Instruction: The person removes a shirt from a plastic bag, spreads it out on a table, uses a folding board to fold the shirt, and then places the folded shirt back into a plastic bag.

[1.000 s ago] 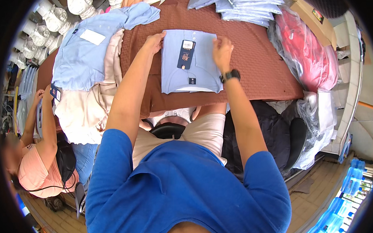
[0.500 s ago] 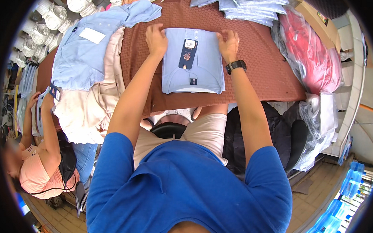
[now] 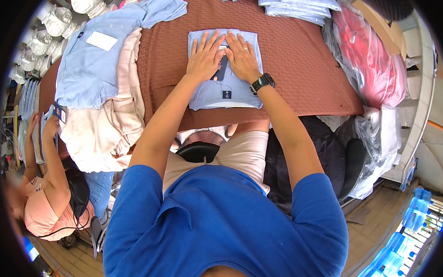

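Observation:
A folded light blue shirt [image 3: 205, 96] lies flat on the brown-covered table [image 3: 297, 77] in front of me. My left hand [image 3: 205, 58] presses flat on its upper left part, fingers stretched out. Beside it, my right hand [image 3: 241, 58] rests flat on the upper right part, also with fingers spread; a black watch [image 3: 262, 83] is on that wrist. A dark hang tag [image 3: 220, 70] lies on the shirt, partly hidden under my hands. Below it a small dark neck label [image 3: 227, 95] shows at the collar.
An unfolded blue shirt [image 3: 90, 77] lies over beige cloth [image 3: 96, 128] at the left. Bagged shirts [image 3: 295, 4] are stacked at the far edge, and a plastic-wrapped red bundle [image 3: 370, 60] stands at the right. Another person [image 3: 50, 208] handles a tagged garment at far left.
Both hands have moved inward from the shirt's side edges and now lie flat on top of it, covering part of the tag.

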Tool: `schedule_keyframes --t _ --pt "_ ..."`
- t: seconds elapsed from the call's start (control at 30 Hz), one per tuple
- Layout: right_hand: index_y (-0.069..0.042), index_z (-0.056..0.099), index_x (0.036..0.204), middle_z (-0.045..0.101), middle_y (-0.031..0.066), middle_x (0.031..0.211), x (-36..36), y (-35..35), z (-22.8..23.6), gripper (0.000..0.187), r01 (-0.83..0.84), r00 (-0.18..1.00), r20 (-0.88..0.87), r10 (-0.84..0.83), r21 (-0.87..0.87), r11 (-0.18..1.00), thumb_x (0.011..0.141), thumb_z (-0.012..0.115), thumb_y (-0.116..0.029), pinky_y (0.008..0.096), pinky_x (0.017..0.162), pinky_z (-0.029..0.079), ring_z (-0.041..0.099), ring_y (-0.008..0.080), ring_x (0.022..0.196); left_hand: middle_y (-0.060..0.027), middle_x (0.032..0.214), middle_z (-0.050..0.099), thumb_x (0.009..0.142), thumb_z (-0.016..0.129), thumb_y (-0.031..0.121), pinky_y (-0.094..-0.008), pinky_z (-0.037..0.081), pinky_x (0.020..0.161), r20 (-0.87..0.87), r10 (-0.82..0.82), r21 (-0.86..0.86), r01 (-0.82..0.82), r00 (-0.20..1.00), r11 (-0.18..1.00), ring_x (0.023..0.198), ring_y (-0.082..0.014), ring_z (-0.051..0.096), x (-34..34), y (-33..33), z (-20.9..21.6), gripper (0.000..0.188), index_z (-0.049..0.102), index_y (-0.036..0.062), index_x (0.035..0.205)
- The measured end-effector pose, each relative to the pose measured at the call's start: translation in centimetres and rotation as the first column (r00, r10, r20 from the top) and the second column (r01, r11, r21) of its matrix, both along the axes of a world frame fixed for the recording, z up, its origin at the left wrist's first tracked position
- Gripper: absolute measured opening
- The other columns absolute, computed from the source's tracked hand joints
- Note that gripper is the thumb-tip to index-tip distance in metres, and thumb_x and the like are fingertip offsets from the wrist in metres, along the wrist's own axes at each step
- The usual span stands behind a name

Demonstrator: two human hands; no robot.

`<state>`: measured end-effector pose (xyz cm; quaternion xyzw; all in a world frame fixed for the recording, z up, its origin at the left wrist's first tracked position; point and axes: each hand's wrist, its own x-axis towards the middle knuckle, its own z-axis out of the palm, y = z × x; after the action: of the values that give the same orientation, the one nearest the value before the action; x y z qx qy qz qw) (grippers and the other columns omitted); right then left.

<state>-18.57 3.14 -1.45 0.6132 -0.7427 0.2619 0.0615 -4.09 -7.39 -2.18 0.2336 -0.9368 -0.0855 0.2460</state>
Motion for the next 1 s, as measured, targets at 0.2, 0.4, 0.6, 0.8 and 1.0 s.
schedule_keyframes --t 0.2,0.4,0.6,0.8,1.0 --pt "-0.011 0.040 0.153 0.035 0.0119 0.161 -1.2 -0.2 0.2 0.055 -0.061 0.973 0.224 0.057 0.009 0.998 0.107 0.037 -0.041 0.0526 0.121 0.022 0.029 0.0331 0.149 0.0004 0.167 0.021 0.107 0.034 0.045 -0.0548 0.014 0.123 0.048 -0.005 0.011 0.005 0.999 1.000 0.154 -0.0335 0.015 -0.2 -0.4 0.3 0.054 0.032 0.0266 0.158" --pt "-0.002 0.065 0.122 0.064 0.0231 0.125 -5.3 3.8 4.4 0.035 0.172 0.869 0.490 -0.066 -0.174 0.970 0.094 0.066 -0.023 0.0427 0.099 0.048 0.062 0.0371 0.117 -0.0010 0.167 0.021 0.104 0.038 0.055 -0.0586 0.011 0.123 -0.013 -0.058 0.066 0.059 0.998 0.996 0.154 -0.0357 0.013 0.9 -0.7 2.5 0.058 0.035 0.0308 0.156" --pt "0.000 0.072 0.095 0.073 0.0186 0.082 -3.8 10.1 3.7 0.026 0.283 0.802 0.486 -0.347 0.203 0.937 0.086 0.075 -0.024 0.0420 0.076 0.056 0.072 0.0361 0.082 -0.0020 0.168 0.020 0.101 0.043 0.058 -0.0608 0.008 0.122 0.024 -0.190 -0.120 0.191 0.982 0.974 0.155 -0.0344 0.011 0.7 3.2 4.0 0.062 0.036 0.0316 0.156" --pt "0.001 0.072 0.093 0.073 0.0180 0.079 -1.6 11.6 2.6 0.031 0.379 0.725 0.552 -0.411 0.178 0.908 0.084 0.079 -0.027 0.0422 0.072 0.056 0.072 0.0336 0.077 -0.0176 0.158 0.035 0.099 0.056 0.045 -0.0539 0.031 0.113 -0.147 0.050 0.164 -0.025 0.988 0.986 0.145 -0.0387 0.032 2.8 4.7 5.0 0.057 0.047 0.0147 0.147" --pt "0.002 0.072 0.093 0.073 0.0156 0.079 -0.5 12.1 2.3 0.031 0.370 0.666 0.611 -0.427 0.226 0.901 0.082 0.081 -0.026 0.0371 0.069 0.056 0.072 0.0264 0.073 -0.0197 0.090 0.072 0.091 0.072 0.022 -0.0432 0.054 0.077 0.186 0.348 0.564 -0.390 0.919 0.728 0.082 -0.0315 0.070 11.7 4.6 4.1 0.031 0.068 -0.0027 0.110"
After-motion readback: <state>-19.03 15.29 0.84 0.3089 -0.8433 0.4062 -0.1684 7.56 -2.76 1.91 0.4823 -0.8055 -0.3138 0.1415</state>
